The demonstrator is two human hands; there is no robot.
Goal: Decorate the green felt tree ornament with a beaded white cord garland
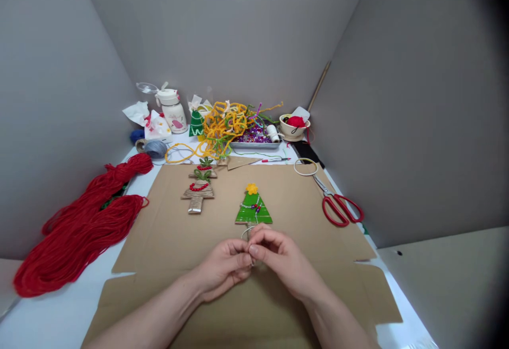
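Observation:
A green Christmas tree ornament [253, 211] lies on the cardboard, topped by a yellow flower shape. A thin whitish cord [245, 231] crosses its front, with several small red and purple beads [256, 208] on it, and loops down to my fingers. My left hand [227, 265] is closed, thumb and fingers pinching the cord below the tree. Right against it, my right hand [274, 251] pinches at the same spot with its fingertips. Whether a bead is between those fingertips is too small to tell. The lower part of the trunk is partly hidden by my right hand.
Two brown tree ornaments [196, 194] lie left of centre. Red-handled scissors [338, 208] and a pale ring [306, 166] are to the right. Red yarn [87, 232] covers the left side. Behind stand a bead tray [254, 146], yellow yarn [225, 126], a bowl [293, 131] and a bottle [174, 111].

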